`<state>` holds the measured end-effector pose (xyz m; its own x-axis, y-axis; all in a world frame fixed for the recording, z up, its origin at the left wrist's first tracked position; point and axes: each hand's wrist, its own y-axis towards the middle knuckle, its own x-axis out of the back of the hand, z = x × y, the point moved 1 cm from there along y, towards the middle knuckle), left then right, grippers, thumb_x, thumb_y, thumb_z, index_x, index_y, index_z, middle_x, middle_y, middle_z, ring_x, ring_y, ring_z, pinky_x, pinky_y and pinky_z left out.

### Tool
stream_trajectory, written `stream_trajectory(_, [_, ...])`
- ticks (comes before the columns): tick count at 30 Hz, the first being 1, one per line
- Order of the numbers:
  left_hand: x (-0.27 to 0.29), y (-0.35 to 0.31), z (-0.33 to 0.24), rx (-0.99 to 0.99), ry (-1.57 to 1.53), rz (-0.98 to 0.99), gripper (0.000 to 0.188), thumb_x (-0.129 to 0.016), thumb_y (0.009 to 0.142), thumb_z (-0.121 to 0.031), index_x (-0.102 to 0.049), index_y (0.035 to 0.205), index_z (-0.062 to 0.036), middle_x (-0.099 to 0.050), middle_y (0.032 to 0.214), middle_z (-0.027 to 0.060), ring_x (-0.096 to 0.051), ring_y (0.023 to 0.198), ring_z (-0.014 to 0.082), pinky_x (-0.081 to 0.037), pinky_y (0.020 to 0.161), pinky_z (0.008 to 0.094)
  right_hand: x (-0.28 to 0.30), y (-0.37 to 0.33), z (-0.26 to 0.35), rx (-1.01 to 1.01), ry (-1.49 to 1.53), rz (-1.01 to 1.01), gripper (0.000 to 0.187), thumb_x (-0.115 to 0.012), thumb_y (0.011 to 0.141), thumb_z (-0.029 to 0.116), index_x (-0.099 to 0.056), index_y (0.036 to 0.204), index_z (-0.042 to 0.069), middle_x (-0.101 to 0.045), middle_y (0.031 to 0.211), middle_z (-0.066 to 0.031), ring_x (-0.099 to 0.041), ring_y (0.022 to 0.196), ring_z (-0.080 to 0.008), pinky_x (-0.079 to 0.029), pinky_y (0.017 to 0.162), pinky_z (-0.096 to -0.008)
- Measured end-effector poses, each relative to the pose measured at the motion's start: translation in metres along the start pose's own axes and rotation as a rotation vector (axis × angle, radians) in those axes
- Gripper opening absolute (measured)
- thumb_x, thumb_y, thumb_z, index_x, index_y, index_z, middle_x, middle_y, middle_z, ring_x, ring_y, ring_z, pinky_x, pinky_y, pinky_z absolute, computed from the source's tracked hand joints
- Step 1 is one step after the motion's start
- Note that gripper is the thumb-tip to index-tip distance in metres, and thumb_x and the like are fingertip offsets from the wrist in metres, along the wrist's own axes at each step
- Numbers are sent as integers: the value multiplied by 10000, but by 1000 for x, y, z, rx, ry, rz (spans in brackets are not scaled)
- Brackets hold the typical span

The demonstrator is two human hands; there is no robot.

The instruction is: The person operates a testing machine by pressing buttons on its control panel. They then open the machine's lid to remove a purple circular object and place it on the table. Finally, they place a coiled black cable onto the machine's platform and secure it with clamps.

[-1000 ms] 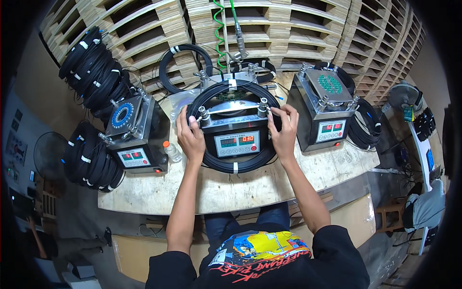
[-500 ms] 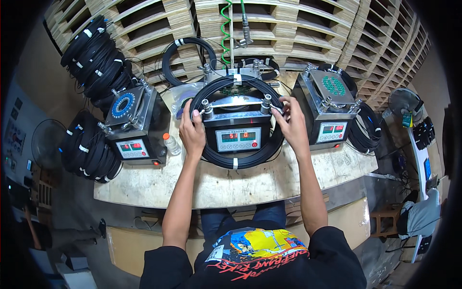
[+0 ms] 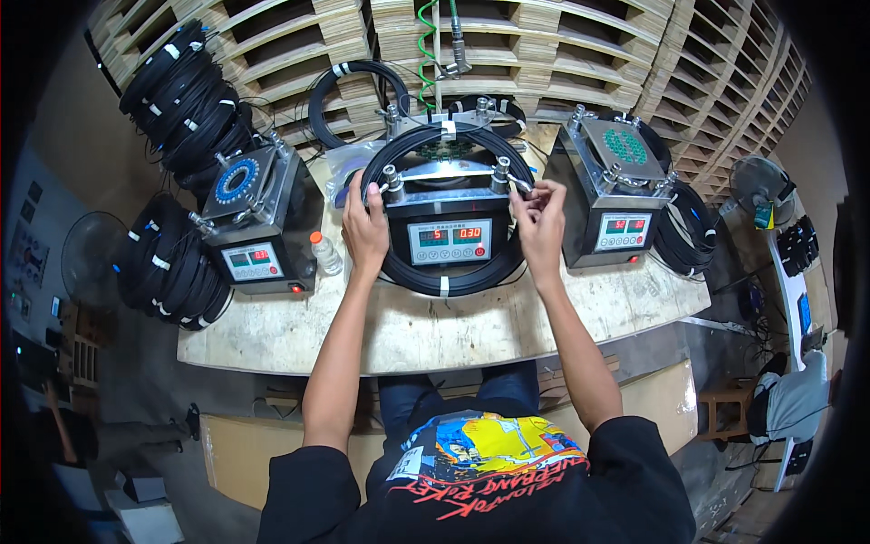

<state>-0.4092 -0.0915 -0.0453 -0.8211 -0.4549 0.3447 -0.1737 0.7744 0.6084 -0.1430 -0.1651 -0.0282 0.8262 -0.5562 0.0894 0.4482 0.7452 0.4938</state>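
Note:
A coil of black cable [image 3: 444,288], bound with white tape, hangs over the front of the middle polishing machine [image 3: 424,208]. A clamp post with a small metal lever stands at each front corner of the machine's top plate. My left hand [image 3: 365,231] is closed at the left lever [image 3: 381,188], thumb upright beside it and fingers behind the coil's left side. With thumb and curled fingers, my right hand [image 3: 542,222] pinches the right lever [image 3: 519,185]. The coil partly hides the far side of the top plate.
Similar machines stand left [image 3: 258,222] and right [image 3: 616,186]. An orange-capped bottle [image 3: 326,254] sits on the wooden table [image 3: 299,340] near my left hand. Cable coils [image 3: 168,263] pile up at far left. Wooden pallets [image 3: 580,54] and a green air hose [image 3: 426,45] are behind.
My right fingers have curled in closer on the right lever. My left hand stays at its lever. The machines' displays read differently, and the view has shifted slightly.

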Motion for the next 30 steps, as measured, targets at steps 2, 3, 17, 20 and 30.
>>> stream_trajectory(2, [-2, 0, 3, -5, 8, -8, 549, -396, 1050, -463, -536, 1373, -42, -630, 1232, 282, -595, 1134, 475, -470, 951, 473, -5, -26, -10, 159, -233, 99, 410, -778, 855, 111, -535, 1166, 1, -523, 1011, -108, -535, 814, -216, -469, 735, -353])
stream_trajectory(3, [-2, 0, 4, -14, 7, -11, 554, -396, 1050, -468, -535, 1375, -42, -628, 1234, 285, -594, 1135, 476, -469, 953, 474, -7, -38, -13, 296, -393, 184, 437, -786, 836, 129, -545, 1185, 25, -518, 1027, -109, -534, 859, -249, -452, 768, -380])
stream_trajectory(17, [-1, -4, 1, -14, -3, -26, 568, -379, 1053, -500, -542, 1368, -56, -636, 1222, 273, -597, 1131, 468, -462, 962, 475, -24, -66, -22, 400, -869, 377, 385, -730, 848, 171, -557, 1189, 126, -501, 999, -110, -517, 984, -280, -366, 811, -424])
stream_trajectory(20, [0, -3, 3, -14, -24, -22, 554, -405, 1051, -484, -547, 1355, -44, -638, 1214, 279, -597, 1132, 464, -457, 972, 471, -26, -65, -23, 450, -837, 372, 344, -717, 853, 152, -559, 1157, 120, -508, 1000, -117, -522, 991, -282, -366, 806, -429])
stream_trajectory(30, [4, -3, 6, -58, -45, 35, 697, -572, 968, -564, -507, 1392, -15, -633, 1215, 300, -604, 1146, 455, -463, 977, 479, 3, -4, -8, 295, -231, -150, 187, -595, 947, 79, -599, 1119, 4, -526, 1039, -169, -565, 973, -331, -456, 876, -411])
